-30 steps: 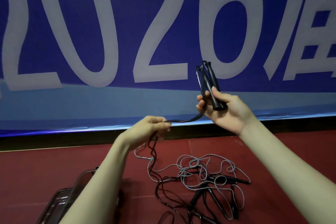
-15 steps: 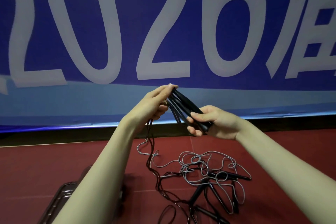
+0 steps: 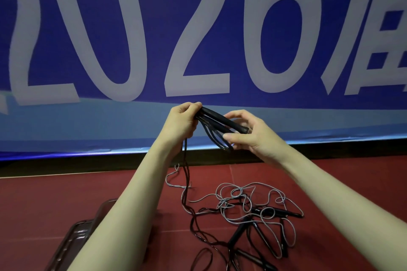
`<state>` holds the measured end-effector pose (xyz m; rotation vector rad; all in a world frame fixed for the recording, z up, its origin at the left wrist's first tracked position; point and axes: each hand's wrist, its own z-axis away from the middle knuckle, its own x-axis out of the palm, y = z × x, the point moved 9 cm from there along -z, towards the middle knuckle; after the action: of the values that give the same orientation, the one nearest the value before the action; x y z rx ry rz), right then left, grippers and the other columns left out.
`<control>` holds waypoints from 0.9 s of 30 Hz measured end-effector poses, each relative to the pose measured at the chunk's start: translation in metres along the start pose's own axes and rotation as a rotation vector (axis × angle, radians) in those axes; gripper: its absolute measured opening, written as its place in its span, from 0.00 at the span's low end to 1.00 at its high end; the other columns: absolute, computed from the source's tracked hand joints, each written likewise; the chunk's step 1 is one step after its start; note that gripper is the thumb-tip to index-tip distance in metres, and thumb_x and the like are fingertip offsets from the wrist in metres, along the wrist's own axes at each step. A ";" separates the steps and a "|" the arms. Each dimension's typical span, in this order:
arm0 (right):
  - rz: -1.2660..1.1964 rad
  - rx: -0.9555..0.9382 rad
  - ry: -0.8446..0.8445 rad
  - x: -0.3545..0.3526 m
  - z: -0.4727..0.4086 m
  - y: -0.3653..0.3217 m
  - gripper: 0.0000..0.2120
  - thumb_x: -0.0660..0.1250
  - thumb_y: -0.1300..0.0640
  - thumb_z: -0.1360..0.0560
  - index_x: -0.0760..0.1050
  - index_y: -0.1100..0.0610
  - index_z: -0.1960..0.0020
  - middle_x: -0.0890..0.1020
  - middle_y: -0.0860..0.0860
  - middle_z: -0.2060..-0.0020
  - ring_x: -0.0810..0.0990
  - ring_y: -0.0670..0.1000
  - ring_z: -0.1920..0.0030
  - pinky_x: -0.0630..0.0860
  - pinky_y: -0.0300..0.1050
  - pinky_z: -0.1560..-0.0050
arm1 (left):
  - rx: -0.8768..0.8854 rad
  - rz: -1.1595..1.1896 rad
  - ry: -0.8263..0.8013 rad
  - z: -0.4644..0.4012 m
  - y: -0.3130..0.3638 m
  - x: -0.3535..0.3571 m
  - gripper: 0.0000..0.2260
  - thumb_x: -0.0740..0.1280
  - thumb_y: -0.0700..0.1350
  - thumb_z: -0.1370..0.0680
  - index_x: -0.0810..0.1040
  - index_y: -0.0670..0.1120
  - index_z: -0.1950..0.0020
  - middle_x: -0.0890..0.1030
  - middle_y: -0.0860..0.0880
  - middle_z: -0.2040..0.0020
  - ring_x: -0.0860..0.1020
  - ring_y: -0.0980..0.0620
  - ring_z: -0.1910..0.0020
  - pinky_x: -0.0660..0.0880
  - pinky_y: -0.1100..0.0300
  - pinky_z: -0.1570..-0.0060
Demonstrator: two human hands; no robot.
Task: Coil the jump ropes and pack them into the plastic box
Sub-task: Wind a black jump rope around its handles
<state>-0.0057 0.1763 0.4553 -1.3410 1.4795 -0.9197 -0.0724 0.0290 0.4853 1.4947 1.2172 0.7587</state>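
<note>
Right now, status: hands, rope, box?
Both hands up: left hand and right hand grip the black rope handles. Cord trails to the floor tangle. Plastic box lower left, partly behind the arm.

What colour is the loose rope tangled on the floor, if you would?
Grey rope, clearest in the head view.

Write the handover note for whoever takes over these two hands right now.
Left hand: pinches the upper end of the black handles and the rope loops.
Right hand: grips the handles' lower end.
Black rope hangs from the left hand to the red floor.
Done: a few loops gathered.
Left: finish coiling; untangle the grey rope pile; pack all into the plastic box, lower left, partly hidden by the forearm.
</note>
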 end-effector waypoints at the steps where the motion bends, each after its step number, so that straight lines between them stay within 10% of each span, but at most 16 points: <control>1: 0.112 -0.042 0.012 -0.001 0.000 -0.003 0.23 0.75 0.61 0.29 0.72 0.51 0.38 0.80 0.51 0.45 0.82 0.47 0.52 0.79 0.45 0.52 | -0.026 0.030 0.011 -0.001 -0.003 -0.002 0.15 0.61 0.47 0.18 0.70 0.48 0.65 0.63 0.56 0.77 0.59 0.57 0.76 0.56 0.65 0.77; 11: 0.283 -0.121 -0.047 0.014 0.002 -0.011 0.24 0.66 0.53 0.29 0.69 0.49 0.33 0.77 0.46 0.42 0.78 0.47 0.50 0.76 0.41 0.46 | -0.117 0.141 0.084 -0.001 -0.014 -0.013 0.15 0.59 0.45 0.19 0.64 0.49 0.65 0.60 0.55 0.76 0.56 0.56 0.77 0.53 0.64 0.78; 17: 0.579 -0.299 0.292 -0.001 0.007 -0.023 0.10 0.66 0.64 0.24 0.75 0.55 0.44 0.77 0.50 0.55 0.73 0.42 0.63 0.68 0.29 0.61 | -0.139 0.151 0.043 0.000 -0.014 -0.003 0.14 0.59 0.45 0.19 0.64 0.49 0.65 0.60 0.55 0.76 0.55 0.56 0.77 0.53 0.64 0.78; 27: 0.491 -0.087 0.283 -0.022 -0.006 -0.003 0.08 0.61 0.54 0.20 0.76 0.52 0.55 0.76 0.47 0.70 0.73 0.41 0.72 0.69 0.42 0.64 | -0.158 0.106 0.035 0.001 -0.020 0.001 0.14 0.59 0.46 0.19 0.66 0.48 0.64 0.61 0.55 0.77 0.56 0.56 0.77 0.54 0.64 0.78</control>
<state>-0.0107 0.1977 0.4629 -0.8622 1.9708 -0.7459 -0.0775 0.0296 0.4663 1.4292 1.0843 0.9342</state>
